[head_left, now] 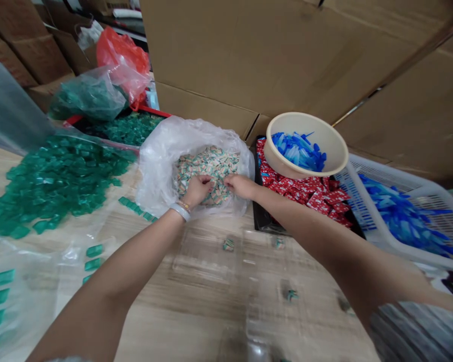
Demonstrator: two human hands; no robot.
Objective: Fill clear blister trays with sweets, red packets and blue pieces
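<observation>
My left hand [198, 191], with a bracelet at its wrist, reaches into a translucent plastic bag [156, 156]. Filling the bag are many small flat pieces [207, 160] patterned in green, cream and orange. Over the same pile, just to the right, is my right hand [242, 186]. Fingers on both hands are drawn together in a pinch at the pieces; what lies between the fingertips is too small to make out. Closer to me, clear plastic trays [207, 259] lie on the table, blurred, and a small patterned piece [228, 245] sits in one of them.
Green translucent packets [64, 181] are heaped at left, with more in rows nearer me. At right stand a black tray of red packets [305, 196], a cream basin [332, 146] of blue strips and a white basket [377, 201] of blue pieces. Cardboard [230, 55] rises behind.
</observation>
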